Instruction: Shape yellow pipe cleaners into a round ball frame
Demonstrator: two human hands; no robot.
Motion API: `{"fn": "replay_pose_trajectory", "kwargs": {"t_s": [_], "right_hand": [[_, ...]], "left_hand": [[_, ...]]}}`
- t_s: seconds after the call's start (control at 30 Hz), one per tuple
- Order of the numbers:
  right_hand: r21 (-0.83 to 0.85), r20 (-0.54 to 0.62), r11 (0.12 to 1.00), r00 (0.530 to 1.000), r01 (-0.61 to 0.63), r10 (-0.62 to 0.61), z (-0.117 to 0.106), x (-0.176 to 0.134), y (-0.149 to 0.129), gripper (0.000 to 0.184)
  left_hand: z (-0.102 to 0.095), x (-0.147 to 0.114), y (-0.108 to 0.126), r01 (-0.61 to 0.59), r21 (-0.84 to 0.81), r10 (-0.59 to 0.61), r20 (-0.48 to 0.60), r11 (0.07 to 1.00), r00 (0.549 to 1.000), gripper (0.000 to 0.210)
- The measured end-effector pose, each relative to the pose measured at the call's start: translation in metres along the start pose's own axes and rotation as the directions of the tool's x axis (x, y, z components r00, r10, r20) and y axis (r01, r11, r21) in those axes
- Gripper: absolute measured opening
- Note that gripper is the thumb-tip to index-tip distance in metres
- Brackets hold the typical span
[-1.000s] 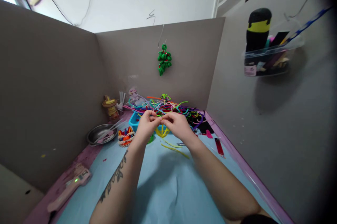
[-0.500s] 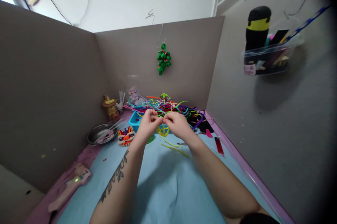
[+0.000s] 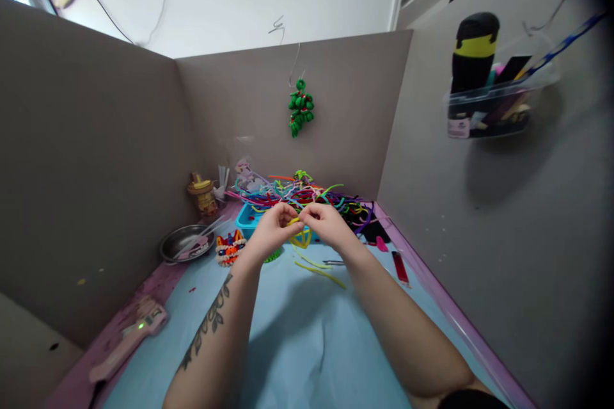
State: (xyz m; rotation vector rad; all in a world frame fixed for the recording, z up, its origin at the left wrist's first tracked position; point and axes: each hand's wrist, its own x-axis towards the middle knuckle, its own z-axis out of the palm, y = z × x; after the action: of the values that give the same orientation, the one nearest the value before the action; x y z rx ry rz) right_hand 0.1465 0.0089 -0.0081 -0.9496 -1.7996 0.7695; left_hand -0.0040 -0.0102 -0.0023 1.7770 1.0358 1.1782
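Observation:
My left hand (image 3: 274, 228) and my right hand (image 3: 327, 224) meet over the middle of the table, fingertips nearly touching. Between them hangs a yellow pipe cleaner frame (image 3: 302, 240), bent into crossing loops. The left thumb and fingers pinch its upper part, and the right fingers pinch it from the other side. Part of the frame is hidden behind the fingers. Below it, loose yellow pipe cleaner pieces (image 3: 320, 273) lie on the blue cloth (image 3: 292, 338). A green curled piece (image 3: 273, 256) shows beside my left wrist.
Behind my hands, a blue basket (image 3: 245, 222) overflows with coloured pipe cleaners (image 3: 330, 194). At left are a metal bowl (image 3: 180, 249), an orange beaded-looking figure (image 3: 230, 248) and a pink glue gun (image 3: 127, 345). Tweezers (image 3: 334, 262) and a red strip (image 3: 400, 267) lie to the right.
My hands have turned slightly and the yellow frame has shifted a little; more of its top now shows between my left fingers. The whole view has moved slightly.

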Motion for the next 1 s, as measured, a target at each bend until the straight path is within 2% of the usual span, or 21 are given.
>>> {"fn": "replay_pose_trajectory", "kwargs": {"t_s": [0.27, 0.43, 0.53, 0.63, 0.77, 0.87, 1.0], "right_hand": [[-0.166, -0.054, 0.986, 0.999, -0.009, 0.000, -0.001, -0.003, -0.007, 0.013], [-0.270, -0.032, 0.962, 0.998, 0.037, -0.047, 0.002, 0.001, -0.003, 0.015], [-0.272, -0.035, 0.962, 0.999, 0.021, -0.031, 0.002, 0.004, 0.002, 0.016], [-0.196, -0.020, 0.980, 0.999, 0.032, -0.037, -0.005, 0.003, 0.003, 0.014], [-0.095, 0.076, 0.978, 0.981, 0.186, -0.180, -0.016, -0.003, -0.003, 0.012], [-0.145, 0.123, 0.930, 0.939, 0.338, -0.322, -0.019, -0.007, -0.009, 0.017], [-0.203, 0.174, 0.869, 0.890, 0.451, -0.421, -0.019, -0.009, -0.011, 0.016]], "left_hand": [[0.006, -0.004, -0.002, -0.045, 0.237, 0.058, -0.049, 0.970, 0.997, 0.025], [0.007, -0.008, 0.007, -0.096, 0.503, 0.136, -0.044, 0.859, 0.990, 0.026], [0.008, -0.009, 0.009, -0.107, 0.578, 0.160, -0.041, 0.809, 0.986, 0.026], [0.006, -0.008, 0.007, -0.097, 0.498, 0.143, -0.055, 0.862, 0.988, 0.027], [0.001, -0.007, 0.004, -0.040, 0.166, 0.036, 0.027, 0.985, 0.999, 0.029], [-0.003, -0.007, 0.004, 0.018, -0.056, -0.011, 0.117, 0.998, 0.993, 0.034], [-0.007, -0.008, 0.004, 0.046, -0.173, -0.012, 0.190, 0.984, 0.982, 0.036]]}}
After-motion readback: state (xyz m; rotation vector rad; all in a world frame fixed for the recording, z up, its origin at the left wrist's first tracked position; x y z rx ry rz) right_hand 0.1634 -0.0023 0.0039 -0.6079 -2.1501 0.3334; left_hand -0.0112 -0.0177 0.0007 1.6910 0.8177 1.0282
